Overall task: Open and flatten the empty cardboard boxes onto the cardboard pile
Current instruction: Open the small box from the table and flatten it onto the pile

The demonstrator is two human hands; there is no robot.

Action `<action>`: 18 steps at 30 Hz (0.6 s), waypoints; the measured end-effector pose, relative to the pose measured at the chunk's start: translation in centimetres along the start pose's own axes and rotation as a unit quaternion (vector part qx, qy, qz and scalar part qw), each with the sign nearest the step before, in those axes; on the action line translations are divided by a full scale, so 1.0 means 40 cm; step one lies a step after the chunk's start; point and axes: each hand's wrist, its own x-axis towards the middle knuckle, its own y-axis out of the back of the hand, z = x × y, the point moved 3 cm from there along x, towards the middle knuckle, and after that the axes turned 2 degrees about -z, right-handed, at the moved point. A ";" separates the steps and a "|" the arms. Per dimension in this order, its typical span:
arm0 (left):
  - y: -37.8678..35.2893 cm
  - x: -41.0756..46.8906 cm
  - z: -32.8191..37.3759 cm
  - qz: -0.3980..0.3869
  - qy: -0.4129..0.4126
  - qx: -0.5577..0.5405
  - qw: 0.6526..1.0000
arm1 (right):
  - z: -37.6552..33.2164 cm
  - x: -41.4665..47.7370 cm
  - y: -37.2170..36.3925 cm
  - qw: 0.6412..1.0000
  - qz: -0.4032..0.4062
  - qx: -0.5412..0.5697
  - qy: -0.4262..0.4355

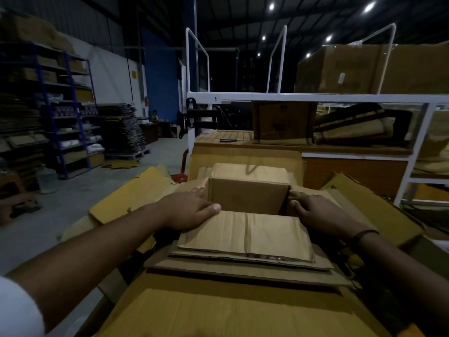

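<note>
A small brown cardboard box (247, 195) stands open on top of the cardboard pile (218, 307), its near flap folded out flat towards me. My left hand (187, 210) lies on the box's left side, fingers stretched over the left flap and thumb on the near flap. My right hand (318, 212) grips the box's right edge, fingertips curled over the rim. The inside of the box looks empty.
Flattened sheets lie spread to the left (131, 200) and right (371, 205) of the pile. A white metal rack (315, 97) with big boxes stands right behind. Blue shelving (63, 113) lines the left wall, with open concrete floor (80, 188) before it.
</note>
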 end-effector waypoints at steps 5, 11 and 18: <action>-0.023 -0.007 -0.016 -0.024 0.010 0.027 0.999 | -0.008 0.013 -0.038 0.999 -0.013 -0.044 0.009; -0.072 -0.003 -0.035 -0.036 0.030 0.027 0.999 | -0.027 0.021 -0.073 0.995 -0.035 -0.090 0.024; -0.085 0.016 -0.040 -0.070 0.039 0.037 0.996 | -0.024 0.025 -0.084 0.992 -0.046 -0.112 0.025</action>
